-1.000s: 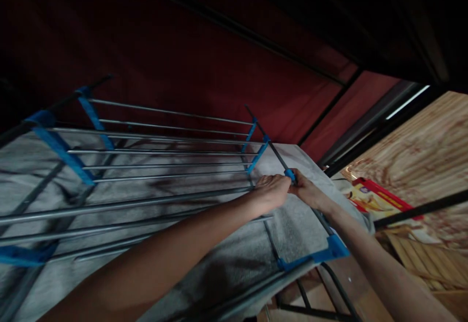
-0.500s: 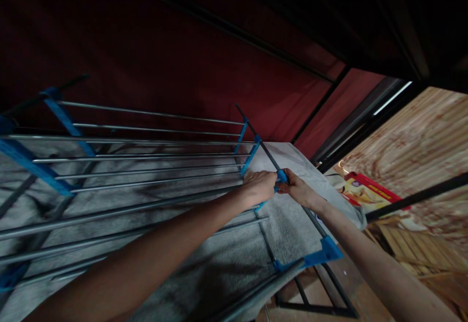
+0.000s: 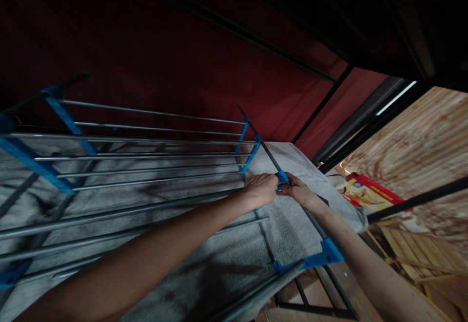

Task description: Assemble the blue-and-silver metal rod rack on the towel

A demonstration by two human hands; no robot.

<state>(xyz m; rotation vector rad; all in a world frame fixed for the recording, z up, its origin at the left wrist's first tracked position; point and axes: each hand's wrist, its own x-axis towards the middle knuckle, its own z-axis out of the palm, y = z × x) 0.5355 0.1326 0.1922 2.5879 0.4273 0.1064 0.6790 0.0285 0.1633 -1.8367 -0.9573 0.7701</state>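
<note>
A rack of grey metal rods (image 3: 157, 205) and blue plastic brackets lies on a grey fleecy blanket (image 3: 292, 234). Near its right end, my left hand (image 3: 260, 188) is closed on a blue bracket (image 3: 282, 178), its fingers mostly hidden behind the knuckles. From the other side, my right hand (image 3: 300, 193) pinches the same bracket between thumb and fingers, just beside the left fist. The bracket sits on a dark side pole (image 3: 269, 154) of the rack. Another blue bracket (image 3: 331, 251) is on that pole nearer to me.
Behind the rack hangs a dark red curtain (image 3: 175, 64). Dark metal bars (image 3: 420, 198) frame the bed-like space. At right are a red and yellow box (image 3: 376, 193) and wooden slatted furniture (image 3: 417, 246). Further blue brackets (image 3: 40, 163) hold the rods' left ends.
Both hands stay at the same bracket, with the right fingers shifted slightly on it. The view has moved a little; the rack is otherwise the same.
</note>
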